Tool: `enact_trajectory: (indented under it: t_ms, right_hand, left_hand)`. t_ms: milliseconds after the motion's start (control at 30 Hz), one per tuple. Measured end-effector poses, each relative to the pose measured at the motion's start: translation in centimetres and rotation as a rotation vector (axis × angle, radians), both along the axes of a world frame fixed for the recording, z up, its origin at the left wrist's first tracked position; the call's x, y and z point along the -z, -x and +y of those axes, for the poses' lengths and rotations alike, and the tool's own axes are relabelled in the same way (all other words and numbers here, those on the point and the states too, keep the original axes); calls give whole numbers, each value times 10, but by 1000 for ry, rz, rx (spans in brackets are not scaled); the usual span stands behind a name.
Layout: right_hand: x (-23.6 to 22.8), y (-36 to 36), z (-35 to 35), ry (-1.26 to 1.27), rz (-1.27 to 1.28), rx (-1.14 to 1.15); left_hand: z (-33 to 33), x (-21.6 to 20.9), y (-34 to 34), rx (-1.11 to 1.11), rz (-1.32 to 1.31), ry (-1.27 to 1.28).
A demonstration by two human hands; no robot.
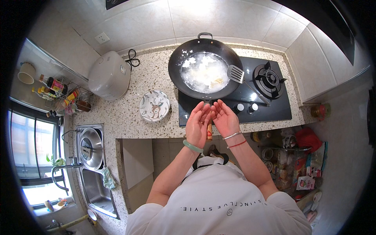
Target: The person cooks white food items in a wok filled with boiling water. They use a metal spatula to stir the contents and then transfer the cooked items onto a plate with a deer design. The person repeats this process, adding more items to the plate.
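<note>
A black wok sits on the left side of the stove, with cloudy white liquid and pale pieces in it. Both my hands are held palms up, side by side, just in front of the wok above its handle. My left hand has its fingers loosely curved and nothing in the palm. Beside it, my right hand is also bare, fingers stretched toward the wok. A slotted metal spatula leans on the wok's right rim, its shaft lying across the stove.
The black glass stove has a bare burner on the right. A deer-patterned plate and a white rice cooker stand left on the speckled counter. Farther left are a sink with a metal lid and a rack of bottles.
</note>
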State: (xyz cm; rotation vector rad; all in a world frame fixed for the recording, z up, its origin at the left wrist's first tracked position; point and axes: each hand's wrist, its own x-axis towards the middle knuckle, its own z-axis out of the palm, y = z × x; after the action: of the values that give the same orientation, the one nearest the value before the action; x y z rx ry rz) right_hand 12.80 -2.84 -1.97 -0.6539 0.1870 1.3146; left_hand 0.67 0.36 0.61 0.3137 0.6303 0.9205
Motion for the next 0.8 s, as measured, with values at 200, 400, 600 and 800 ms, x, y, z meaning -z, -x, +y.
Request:
enact_trajectory:
  t_ms: [200, 400, 600, 800]
  right_hand:
    - [1, -1, 0, 11, -19, -5]
    - [2, -1, 1, 26, -28, -6]
    - [7, -1, 1, 38, -18, -10]
    - [8, -1, 0, 37, -39, -15]
  left_hand:
    - [1, 2, 0, 5, 5, 10]
    - [1, 4, 1, 4, 9, 10]
    - [1, 6, 1, 3, 1, -2]
    - [0, 5, 0, -39, -33, 26]
